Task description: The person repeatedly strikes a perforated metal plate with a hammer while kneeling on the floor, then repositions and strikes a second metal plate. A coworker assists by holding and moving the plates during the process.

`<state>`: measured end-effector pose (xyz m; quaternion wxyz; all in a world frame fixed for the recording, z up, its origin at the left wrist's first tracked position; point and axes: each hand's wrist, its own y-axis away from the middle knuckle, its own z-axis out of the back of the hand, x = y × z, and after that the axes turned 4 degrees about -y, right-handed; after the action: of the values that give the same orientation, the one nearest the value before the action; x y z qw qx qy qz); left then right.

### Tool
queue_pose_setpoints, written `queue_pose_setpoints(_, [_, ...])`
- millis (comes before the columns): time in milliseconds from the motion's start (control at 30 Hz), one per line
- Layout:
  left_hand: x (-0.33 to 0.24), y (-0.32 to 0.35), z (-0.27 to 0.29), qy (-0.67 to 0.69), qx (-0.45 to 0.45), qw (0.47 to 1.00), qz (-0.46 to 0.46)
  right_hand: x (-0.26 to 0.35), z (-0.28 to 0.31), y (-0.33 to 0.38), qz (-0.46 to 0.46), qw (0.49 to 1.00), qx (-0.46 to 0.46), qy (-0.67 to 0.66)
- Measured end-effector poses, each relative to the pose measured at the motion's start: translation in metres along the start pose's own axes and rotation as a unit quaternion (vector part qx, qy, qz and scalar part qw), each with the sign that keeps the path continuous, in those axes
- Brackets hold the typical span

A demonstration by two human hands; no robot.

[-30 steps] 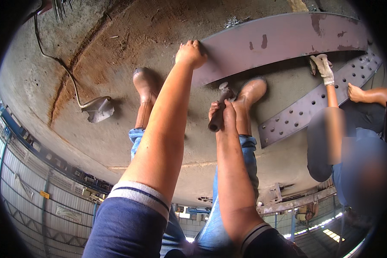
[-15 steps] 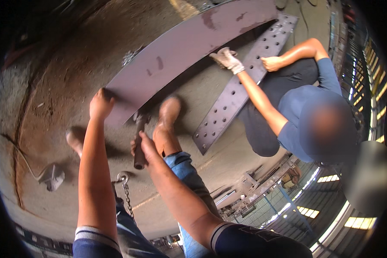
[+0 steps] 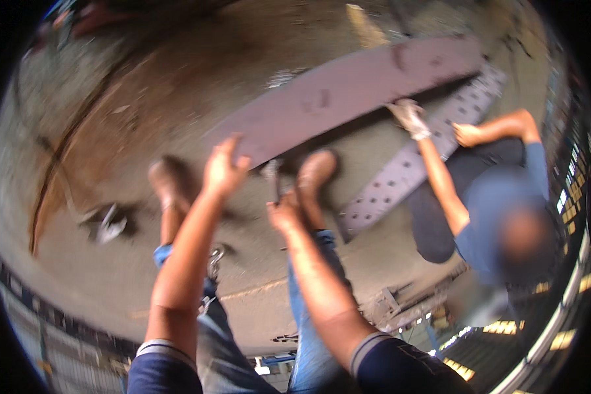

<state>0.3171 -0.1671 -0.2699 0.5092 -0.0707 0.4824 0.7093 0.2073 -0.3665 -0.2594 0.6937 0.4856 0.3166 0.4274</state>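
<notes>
A long curved steel plate (image 3: 348, 95), purplish-brown, slants from near my feet toward the upper right. My left hand (image 3: 225, 172) is at its near left end, fingers spread; blur hides whether they touch it. My right hand (image 3: 285, 211) is closed round a dark bar-shaped metal tool (image 3: 271, 173) with a wider head, close to the plate's lower corner. Its exact kind is unclear. A co-worker's gloved hand (image 3: 410, 118) is at the plate's inner edge; their bare hand (image 3: 465, 135) rests by a straight steel plate (image 3: 400, 169) with rows of holes.
The co-worker (image 3: 499, 210) crouches at the right. A metal hook (image 3: 215, 255) with chain hangs by my left leg. My boots (image 3: 316, 172) stand near the curved plate's end. A pale scrap-like object (image 3: 111, 226) lies on the floor at left, beside a cable.
The whole view has shifted, so the scene sits farther right and lower. My left hand's fingers have spread from their hold on the plate's end. My right hand keeps the tool.
</notes>
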Motion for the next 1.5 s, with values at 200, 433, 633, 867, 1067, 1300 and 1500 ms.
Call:
queue_pose_setpoints(200, [-0.052, 0.165, 0.081, 0.366, 0.021, 0.925, 0.099, 0.005, 0.017, 0.026, -0.054, 0.99, 0.125, 0.03])
queue_pose_setpoints(433, [0.04, 0.167, 0.074, 0.229, -0.133, 0.937, 0.227, 0.076, -0.03, 0.08, 0.081, 0.919, 0.156, 0.353])
queue_pose_setpoints(633, [0.067, 0.172, 0.071, 0.28, -0.156, 0.915, 0.246, 0.141, -0.036, 0.074, 0.228, 0.862, 0.14, 0.429])
queue_pose_setpoints(867, [0.085, 0.175, 0.093, 0.316, -0.173, 0.895, 0.263, 0.183, -0.048, 0.052, 0.176, 0.896, 0.054, 0.403])
queue_pose_setpoints(1067, [0.098, 0.177, 0.109, 0.338, -0.206, 0.877, 0.274, 0.194, -0.035, 0.051, 0.145, 0.864, 0.076, 0.476])
queue_pose_setpoints(1300, [0.097, 0.178, 0.12, 0.336, -0.204, 0.878, 0.274, 0.201, -0.045, 0.054, 0.167, 0.875, 0.071, 0.448])
queue_pose_setpoints(1500, [0.098, 0.175, 0.122, 0.342, -0.214, 0.875, 0.269, 0.21, -0.033, 0.051, 0.073, 0.907, -0.017, 0.414])
